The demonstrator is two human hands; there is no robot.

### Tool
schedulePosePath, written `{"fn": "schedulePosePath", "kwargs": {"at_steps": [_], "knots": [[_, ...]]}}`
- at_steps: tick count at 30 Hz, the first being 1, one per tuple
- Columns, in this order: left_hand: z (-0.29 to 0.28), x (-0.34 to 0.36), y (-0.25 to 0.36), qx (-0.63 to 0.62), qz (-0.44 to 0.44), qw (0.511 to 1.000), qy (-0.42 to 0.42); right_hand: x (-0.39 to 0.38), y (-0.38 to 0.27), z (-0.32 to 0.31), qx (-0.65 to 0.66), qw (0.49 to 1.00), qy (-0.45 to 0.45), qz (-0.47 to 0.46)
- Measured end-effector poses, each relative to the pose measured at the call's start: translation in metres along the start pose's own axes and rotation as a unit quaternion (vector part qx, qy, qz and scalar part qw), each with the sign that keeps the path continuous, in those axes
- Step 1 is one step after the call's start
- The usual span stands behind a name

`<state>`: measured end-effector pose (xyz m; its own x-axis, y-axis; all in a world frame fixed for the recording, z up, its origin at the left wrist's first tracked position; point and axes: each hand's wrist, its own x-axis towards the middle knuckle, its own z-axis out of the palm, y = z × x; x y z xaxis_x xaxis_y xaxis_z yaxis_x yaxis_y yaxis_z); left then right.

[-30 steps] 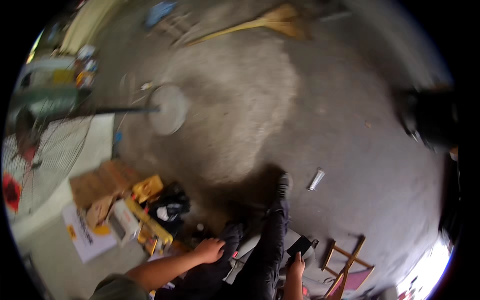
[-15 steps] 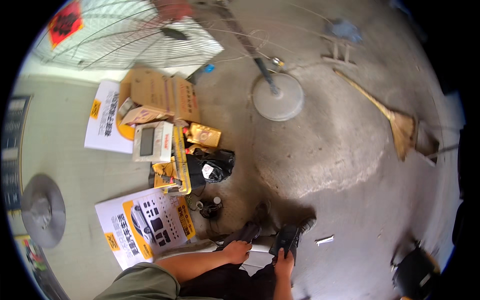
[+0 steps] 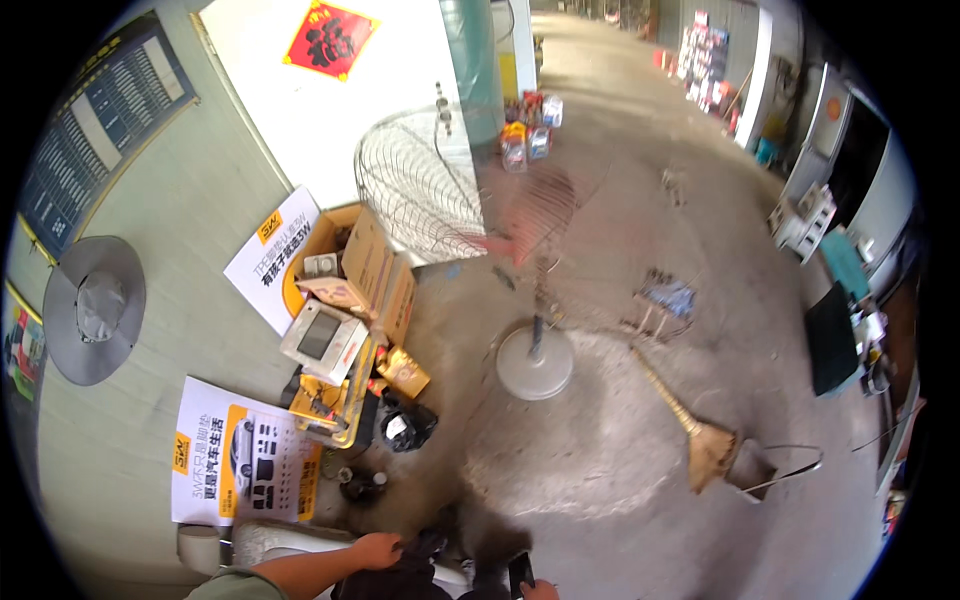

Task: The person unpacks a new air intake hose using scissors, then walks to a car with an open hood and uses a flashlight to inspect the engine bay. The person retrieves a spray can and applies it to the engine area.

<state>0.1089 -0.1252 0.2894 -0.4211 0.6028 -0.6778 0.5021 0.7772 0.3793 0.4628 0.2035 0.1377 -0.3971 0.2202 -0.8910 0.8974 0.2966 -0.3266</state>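
Observation:
My left hand (image 3: 378,550) rests on my dark trouser leg (image 3: 365,585) at the lower edge, its fingers curled together and nothing visible in them. Further right, my right hand (image 3: 541,590) is closed around the lower end of a black phone (image 3: 520,574), a flat dark slab held upright between my knees; the picture's lower edge cuts off part of this hand. Beneath my legs shows part of a white seat (image 3: 290,538).
Ahead stands a wire-cage fan on a round grey base (image 3: 536,365). A broom (image 3: 710,450) and dustpan (image 3: 753,470) lie right. Cartons (image 3: 375,265), a yellow crate (image 3: 350,410), a black bag (image 3: 405,425) and posters (image 3: 245,450) line the left wall, where a grey hat (image 3: 95,310) hangs.
My view has tilted up, so the far floor and doorway come into sight and both hands sit lower in the picture. The right hand still holds the phone.

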Motion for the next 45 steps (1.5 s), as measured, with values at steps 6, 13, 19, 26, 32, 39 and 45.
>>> {"fn": "schedulePosePath", "kwargs": {"at_steps": [6, 13, 19, 26, 32, 39, 45], "knots": [[-0.02, -0.103, 0.014, -0.094, -0.119, 0.988, 0.028, -0.051, 0.075, -0.055, 0.023, 0.995, 0.019, 0.092], [0.031, -0.115, -0.023, -0.212, -0.198, 0.947, 0.135, -0.123, 0.086, -0.102, 0.051, 0.978, 0.057, 0.195], [0.074, -0.077, -0.086, -0.268, -0.269, 0.909, 0.17, -0.125, 0.038, -0.106, 0.24, 0.958, 0.082, 0.135], [0.052, -0.054, -0.098, -0.305, -0.283, 0.88, 0.229, -0.176, -0.103, -0.145, 0.11, 0.98, 0.161, 0.025], [0.033, -0.064, -0.03, -0.368, -0.271, 0.851, 0.259, -0.158, -0.137, -0.192, -0.077, 0.961, 0.198, -0.174], [0.051, -0.052, 0.109, -0.369, -0.211, 0.864, 0.27, -0.129, -0.193, -0.255, -0.326, 0.895, 0.075, -0.296], [0.005, -0.068, 0.253, -0.212, -0.057, 0.873, 0.436, -0.152, -0.251, -0.272, -0.491, 0.791, -0.058, -0.36]]}}
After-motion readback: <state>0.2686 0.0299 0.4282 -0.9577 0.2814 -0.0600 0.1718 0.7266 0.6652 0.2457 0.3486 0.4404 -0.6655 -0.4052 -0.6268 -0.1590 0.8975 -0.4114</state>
